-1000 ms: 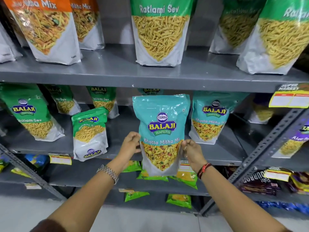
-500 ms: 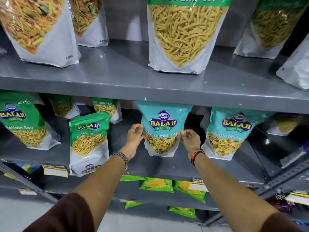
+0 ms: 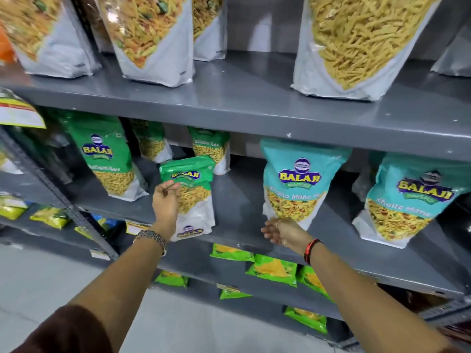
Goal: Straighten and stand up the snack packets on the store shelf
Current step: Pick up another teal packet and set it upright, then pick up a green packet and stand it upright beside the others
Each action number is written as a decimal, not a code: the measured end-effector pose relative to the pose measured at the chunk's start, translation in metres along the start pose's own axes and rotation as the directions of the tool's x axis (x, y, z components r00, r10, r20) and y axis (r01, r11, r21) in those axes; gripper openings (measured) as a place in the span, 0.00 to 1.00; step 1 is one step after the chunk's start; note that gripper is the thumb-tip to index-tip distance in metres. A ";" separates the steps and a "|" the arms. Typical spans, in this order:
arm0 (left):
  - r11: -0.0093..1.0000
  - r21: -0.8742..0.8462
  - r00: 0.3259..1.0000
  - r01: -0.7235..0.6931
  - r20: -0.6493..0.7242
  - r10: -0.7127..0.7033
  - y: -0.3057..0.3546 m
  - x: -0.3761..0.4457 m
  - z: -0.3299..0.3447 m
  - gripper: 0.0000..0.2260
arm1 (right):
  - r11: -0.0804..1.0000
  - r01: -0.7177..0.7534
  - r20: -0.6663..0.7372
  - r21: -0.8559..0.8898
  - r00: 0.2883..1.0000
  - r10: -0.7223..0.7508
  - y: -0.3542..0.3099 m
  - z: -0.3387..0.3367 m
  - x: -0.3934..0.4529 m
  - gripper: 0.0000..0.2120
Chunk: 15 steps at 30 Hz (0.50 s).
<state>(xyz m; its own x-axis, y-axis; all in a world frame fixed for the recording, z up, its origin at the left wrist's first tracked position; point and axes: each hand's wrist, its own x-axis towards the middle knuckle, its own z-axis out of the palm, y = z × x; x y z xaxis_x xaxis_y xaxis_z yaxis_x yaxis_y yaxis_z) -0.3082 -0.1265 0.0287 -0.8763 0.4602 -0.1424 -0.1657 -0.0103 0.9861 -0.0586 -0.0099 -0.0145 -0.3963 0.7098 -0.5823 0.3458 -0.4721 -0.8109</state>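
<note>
On the middle shelf (image 3: 239, 207) the teal packet (image 3: 298, 184) now stands upright, top up; both hands, left (image 3: 165, 205) and right (image 3: 283, 231), have let go, fingers loose.

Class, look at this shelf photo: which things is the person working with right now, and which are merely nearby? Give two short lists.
In the job:
left hand, reaching at the small green packet
right hand, open just below the teal packet
middle shelf

Merely nearby:
second teal packet
tall green packet
top-shelf sev bag
flat green packets below
yellow price tag
</note>
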 end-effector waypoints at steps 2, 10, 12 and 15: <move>0.993 0.117 0.997 0.027 -0.075 -0.019 -0.001 0.016 -0.024 0.06 | 1.000 0.026 0.023 0.007 0.999 -0.026 -0.010 0.035 0.007 0.11; 0.907 0.273 0.919 0.321 0.142 -0.368 -0.027 0.090 -0.066 0.11 | 0.993 0.084 -0.079 -0.088 0.993 -0.091 -0.052 0.148 0.066 0.12; 0.872 0.274 0.862 0.405 0.204 -0.464 -0.036 0.103 -0.068 0.12 | 0.987 0.090 -0.184 -0.130 0.976 -0.113 -0.052 0.168 0.085 0.13; 0.852 0.309 0.840 0.423 0.218 -0.496 -0.041 0.106 -0.066 0.15 | 0.985 0.108 -0.290 -0.133 0.946 -0.143 -0.048 0.188 0.093 0.14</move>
<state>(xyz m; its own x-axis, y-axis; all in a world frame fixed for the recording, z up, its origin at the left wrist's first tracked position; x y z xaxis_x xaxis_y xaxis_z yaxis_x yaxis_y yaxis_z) -0.4244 -0.1362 -0.0329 -0.5554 0.5854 -0.5906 -0.3718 0.4605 0.8060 -0.2719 -0.0197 -0.0408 -0.1773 0.8909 -0.4181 0.4112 -0.3190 -0.8539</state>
